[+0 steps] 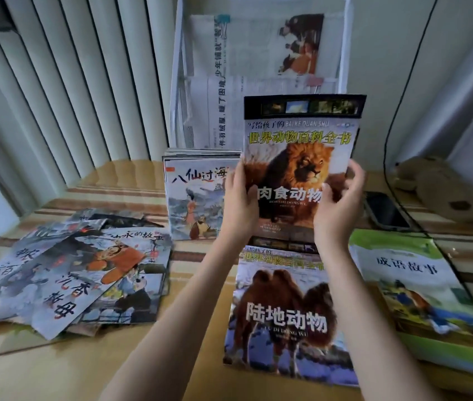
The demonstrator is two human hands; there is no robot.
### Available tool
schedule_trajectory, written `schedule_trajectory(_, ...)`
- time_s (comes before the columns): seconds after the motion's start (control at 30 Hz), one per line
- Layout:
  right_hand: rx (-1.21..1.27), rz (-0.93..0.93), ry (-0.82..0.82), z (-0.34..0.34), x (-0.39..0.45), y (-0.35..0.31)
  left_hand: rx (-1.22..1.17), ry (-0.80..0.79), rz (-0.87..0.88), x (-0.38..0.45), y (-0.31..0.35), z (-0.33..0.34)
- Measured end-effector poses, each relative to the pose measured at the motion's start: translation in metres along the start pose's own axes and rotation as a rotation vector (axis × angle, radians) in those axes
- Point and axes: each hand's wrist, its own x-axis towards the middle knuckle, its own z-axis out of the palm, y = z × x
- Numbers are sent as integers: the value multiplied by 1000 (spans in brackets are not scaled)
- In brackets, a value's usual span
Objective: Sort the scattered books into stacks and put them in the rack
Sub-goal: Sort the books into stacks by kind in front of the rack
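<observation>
Both hands hold one lion book (298,157) upright above the table (56,371), cover facing the camera. The left hand (241,204) grips its left edge, thumb curled over the front; the right hand (338,206) grips its right edge the same way, thumb on the cover.

One camel book (284,316) lies flat on the table just below the lion book, between the two forearms. To its right sits one green book (420,287), on top of at least one more green cover at the near right edge. Far of centre, just left of the lion book, is one neat stack of picture books (197,198); how many it holds cannot be told. At the left lies one loose pile of scattered books (70,273), overlapping at odd angles, with at least four covers showing.

One white wire rack (261,68) stands at the far side against the wall, holding clipped newspapers (220,82). One phone (385,211) lies at the right, and one plush toy (443,188) sits beyond it.
</observation>
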Motion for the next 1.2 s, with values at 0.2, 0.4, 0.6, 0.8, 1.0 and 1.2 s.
schedule_trajectory(0.2,-267,135,25,25,-18,59,167,-168,31,-13,-52,60)
schedule_trajectory(0.4,-271,115,58,33,-30,60,204,-106,127,-13,-57,66)
schedule_trajectory(0.6,-273,47,44,34,-34,62,335,-65,269,-15,-60,69)
schedule_trajectory(0.8,-430,-56,-46,36,-40,59,480,-133,359,-17,-67,72)
schedule_trajectory(1.0,-288,-266,-7,34,-43,34,483,-71,346,-32,-53,18)
schedule_trajectory(1.2,-111,-302,-698,57,-114,-34,799,258,5,-50,-81,-114)
